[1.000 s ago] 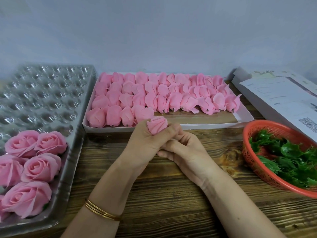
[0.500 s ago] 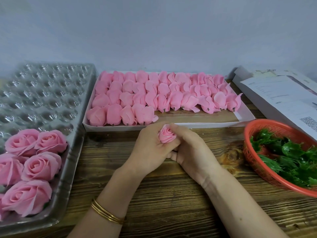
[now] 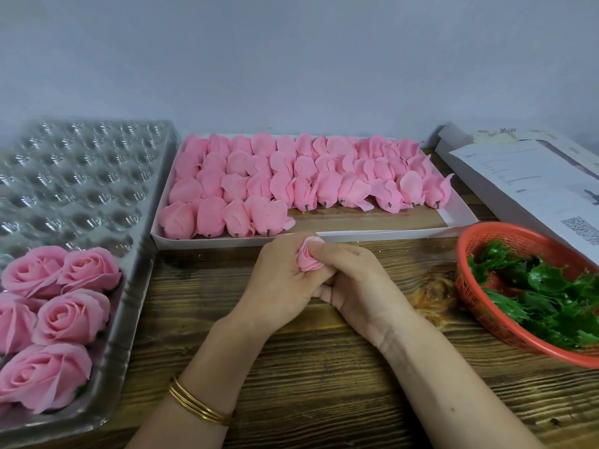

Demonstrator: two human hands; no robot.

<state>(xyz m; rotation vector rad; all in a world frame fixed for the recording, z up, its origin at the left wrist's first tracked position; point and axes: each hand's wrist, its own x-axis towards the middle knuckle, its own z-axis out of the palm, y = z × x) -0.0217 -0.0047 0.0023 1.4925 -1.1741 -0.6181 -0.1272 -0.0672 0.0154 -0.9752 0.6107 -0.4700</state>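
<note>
Pink all round. Grips a small rose bud (image 3: 308, 259) in the left hand (image 3: 278, 286), fingers curled round its base; pinches its petals with the right hand (image 3: 359, 286), fingers clamped over the top. Holds it just above the desk (image 3: 324, 367), touching nothing else, just near of the white box (image 3: 356, 236) of closed buds (image 3: 291, 183). Shows opened roses (image 3: 71, 319) in the silver tray (image 3: 129, 319) left, green leaves (image 3: 544, 286) in the orange basket (image 3: 466, 286) right.

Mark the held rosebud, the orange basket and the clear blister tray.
rosebud (image 3: 308, 259): head view, on its spiralled pink petals.
orange basket (image 3: 466, 296): head view, on its left mesh wall.
clear blister tray (image 3: 81, 176): head view, on an empty cup.
</note>
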